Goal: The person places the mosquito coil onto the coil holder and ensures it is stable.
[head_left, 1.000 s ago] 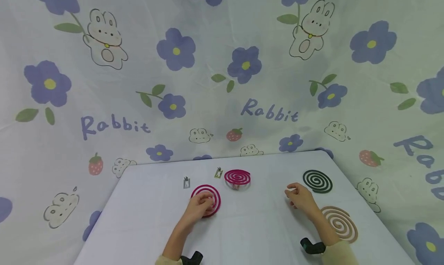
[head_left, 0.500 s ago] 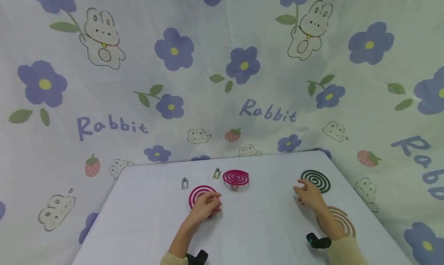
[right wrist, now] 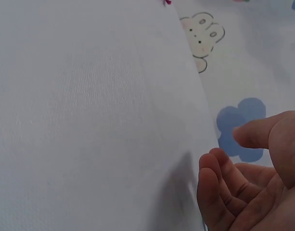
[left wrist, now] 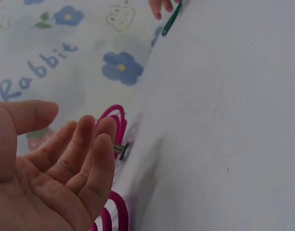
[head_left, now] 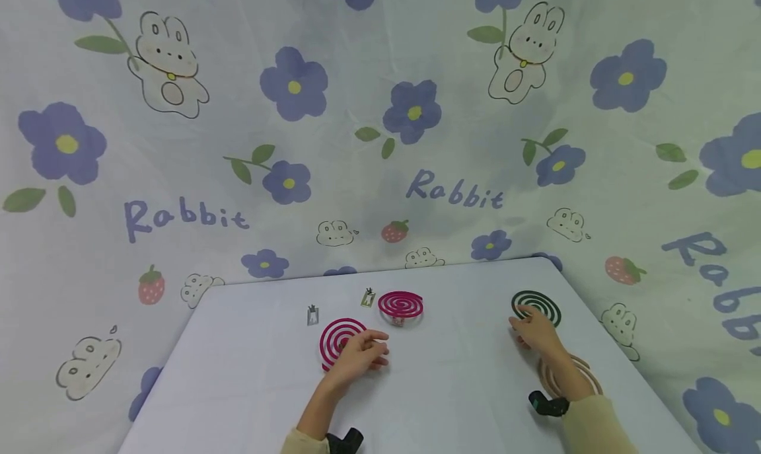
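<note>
My left hand (head_left: 360, 356) hovers over the lower right part of the near magenta mosquito coil (head_left: 345, 341), fingers relaxed, thumb apart and nothing held. Behind it, a second magenta mosquito coil (head_left: 401, 304) sits raised on a small stand (head_left: 398, 321). My right hand (head_left: 538, 332) is at the front edge of the dark green mosquito coil (head_left: 557, 310), hiding part of it. Its fingers are loosely bent in the right wrist view, the thumb apart from them, with nothing between; whether they touch the coil cannot be told. The right forearm covers part of a tan mosquito coil (head_left: 543, 377).
Two small metal coil stands, one silver (head_left: 312, 316) and one gold-coloured (head_left: 368, 298), lie at the back left of the white table (head_left: 250, 368). A patterned rabbit-and-flower cloth (head_left: 339, 143) hangs behind the table. Each wrist wears a black camera mount (head_left: 548, 404).
The right hand has moved right and back, to the green coil. The left hand has slid a little right, uncovering more of the near magenta coil. The head view has shifted slightly.
</note>
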Tool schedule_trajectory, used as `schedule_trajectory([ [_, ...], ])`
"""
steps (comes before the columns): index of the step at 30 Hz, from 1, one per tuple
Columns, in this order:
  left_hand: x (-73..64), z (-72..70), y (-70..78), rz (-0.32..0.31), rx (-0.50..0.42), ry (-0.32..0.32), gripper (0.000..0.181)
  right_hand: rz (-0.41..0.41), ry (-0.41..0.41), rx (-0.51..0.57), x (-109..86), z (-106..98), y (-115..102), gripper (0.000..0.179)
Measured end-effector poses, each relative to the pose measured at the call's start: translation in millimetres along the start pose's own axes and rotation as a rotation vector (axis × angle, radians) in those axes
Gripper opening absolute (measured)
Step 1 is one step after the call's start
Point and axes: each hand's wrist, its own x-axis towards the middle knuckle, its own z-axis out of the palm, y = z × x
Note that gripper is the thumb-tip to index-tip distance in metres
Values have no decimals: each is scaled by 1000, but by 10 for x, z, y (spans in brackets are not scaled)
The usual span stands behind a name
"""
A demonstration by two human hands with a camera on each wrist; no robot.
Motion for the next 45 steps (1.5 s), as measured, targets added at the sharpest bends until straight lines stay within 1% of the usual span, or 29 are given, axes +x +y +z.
schedule_trajectory([
  [7,31,54,-5,2,8,-14,37,18,0,-8,80,-35,79,53],
  [12,56,93,-11,11,1,-31,37,37,30,-6,124,-50,127,50],
  [17,67,126,-19,4,-6,-21,36,71,63,19,161,-53,178,46],
  [21,82,143,-49,-5,-19,-20,35,105,97,36,178,-46,223,38],
  [24,89,156,-66,-16,-33,-23,35,109,119,39,186,-38,251,35],
  [28,92,179,-61,-36,-44,-21,35,103,129,31,190,-30,270,36],
  [36,137,217,-69,-45,-40,-41,35,104,135,29,189,-35,272,37],
  [40,157,254,-50,-52,-33,-37,35,101,143,26,200,-32,275,34],
  [45,175,309,-40,-46,-27,-39,35,99,141,16,204,-24,289,33],
])
